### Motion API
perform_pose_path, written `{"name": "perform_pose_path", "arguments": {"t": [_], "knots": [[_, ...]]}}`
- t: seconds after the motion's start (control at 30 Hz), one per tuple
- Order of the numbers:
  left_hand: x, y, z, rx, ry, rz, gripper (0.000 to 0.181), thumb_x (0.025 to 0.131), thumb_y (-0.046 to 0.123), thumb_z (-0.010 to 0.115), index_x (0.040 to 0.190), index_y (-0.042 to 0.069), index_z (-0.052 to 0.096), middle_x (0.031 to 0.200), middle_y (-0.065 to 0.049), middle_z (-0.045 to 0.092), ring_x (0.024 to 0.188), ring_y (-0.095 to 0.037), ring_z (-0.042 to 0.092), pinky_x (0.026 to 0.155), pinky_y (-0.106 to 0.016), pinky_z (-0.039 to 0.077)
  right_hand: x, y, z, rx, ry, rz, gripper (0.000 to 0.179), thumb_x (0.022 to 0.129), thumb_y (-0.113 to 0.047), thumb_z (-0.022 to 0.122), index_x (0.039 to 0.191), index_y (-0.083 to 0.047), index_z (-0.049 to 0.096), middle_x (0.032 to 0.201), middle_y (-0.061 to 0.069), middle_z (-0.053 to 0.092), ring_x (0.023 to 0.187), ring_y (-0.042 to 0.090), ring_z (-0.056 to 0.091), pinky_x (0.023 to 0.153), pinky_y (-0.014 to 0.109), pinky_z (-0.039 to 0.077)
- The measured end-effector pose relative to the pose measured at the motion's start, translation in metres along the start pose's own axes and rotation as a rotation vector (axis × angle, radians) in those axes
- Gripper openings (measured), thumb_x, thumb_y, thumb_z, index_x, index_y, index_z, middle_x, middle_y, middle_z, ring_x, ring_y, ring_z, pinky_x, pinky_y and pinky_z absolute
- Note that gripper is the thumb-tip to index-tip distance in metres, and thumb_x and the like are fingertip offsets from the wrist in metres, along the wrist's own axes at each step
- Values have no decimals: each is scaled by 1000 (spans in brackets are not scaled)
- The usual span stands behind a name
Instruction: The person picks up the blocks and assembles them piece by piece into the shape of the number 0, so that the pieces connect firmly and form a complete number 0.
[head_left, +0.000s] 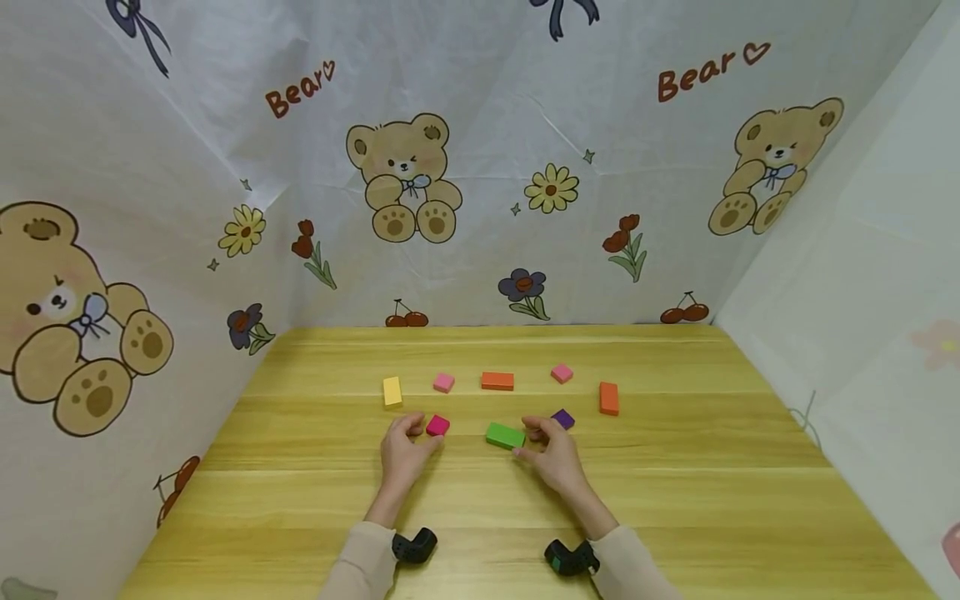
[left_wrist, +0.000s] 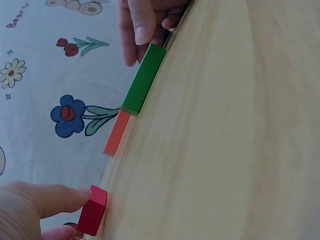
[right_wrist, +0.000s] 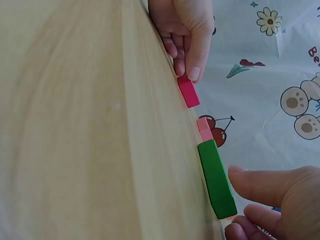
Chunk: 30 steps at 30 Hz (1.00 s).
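Note:
In the head view my left hand (head_left: 405, 450) is at a magenta block (head_left: 438, 426), thumb in front of it and fingers behind its left side. The left wrist view shows the thumb against this magenta block (left_wrist: 93, 212), pinching it with a finger partly hidden below. My right hand (head_left: 555, 458) is at the right end of a long green block (head_left: 506, 436). Its thumb and fingers stand apart around that end; in the right wrist view the thumb tip is just off the green block (right_wrist: 216, 175). A purple block (head_left: 562, 419) sits behind the right hand, partly covered.
Farther back on the wooden table (head_left: 480, 517) lie a yellow block (head_left: 392, 392), a pink block (head_left: 444, 382), an orange block (head_left: 497, 381), another pink block (head_left: 562, 373) and a second orange block (head_left: 609, 398). A bear-printed cloth (head_left: 480, 250) hangs behind and at the sides.

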<state>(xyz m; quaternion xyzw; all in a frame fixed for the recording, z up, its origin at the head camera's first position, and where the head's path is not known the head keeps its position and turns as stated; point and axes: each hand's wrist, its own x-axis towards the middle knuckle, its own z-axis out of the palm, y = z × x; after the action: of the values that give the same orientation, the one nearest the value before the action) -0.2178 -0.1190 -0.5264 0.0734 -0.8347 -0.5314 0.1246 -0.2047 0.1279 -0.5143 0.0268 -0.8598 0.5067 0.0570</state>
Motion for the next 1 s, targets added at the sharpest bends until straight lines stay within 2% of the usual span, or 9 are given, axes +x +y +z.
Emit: {"name": "perform_pose_path", "arguments": {"t": [0.13,0.4,0.63,1.0], "knots": [[0,-2,2,24,23,10,42,72,10,84,111,0,71,104,-12,67,95,-25,62,81,-34,47,-1,1,1,-10,-5,-5,44,75,-1,81,117,0,66,106,11,64,98,25,60,77,26,47],[0,-1,5,61,62,52,35,72,12,85,103,2,74,97,-10,68,88,-23,61,75,-32,44,-1,3,3,-35,-7,-27,41,76,-2,80,115,0,68,106,10,65,97,24,61,77,26,48],[-2,-1,6,90,62,71,30,72,12,85,99,3,75,91,-8,66,81,-19,58,71,-28,42,-1,2,4,-63,-1,-43,38,77,-1,80,113,0,68,106,10,65,94,22,60,79,29,50],[-3,-1,6,115,57,92,28,73,12,85,98,5,76,86,-5,65,79,-17,57,70,-26,43,-2,1,4,-114,14,-83,31,78,0,78,108,-1,71,100,9,65,91,21,61,79,30,51]]}}
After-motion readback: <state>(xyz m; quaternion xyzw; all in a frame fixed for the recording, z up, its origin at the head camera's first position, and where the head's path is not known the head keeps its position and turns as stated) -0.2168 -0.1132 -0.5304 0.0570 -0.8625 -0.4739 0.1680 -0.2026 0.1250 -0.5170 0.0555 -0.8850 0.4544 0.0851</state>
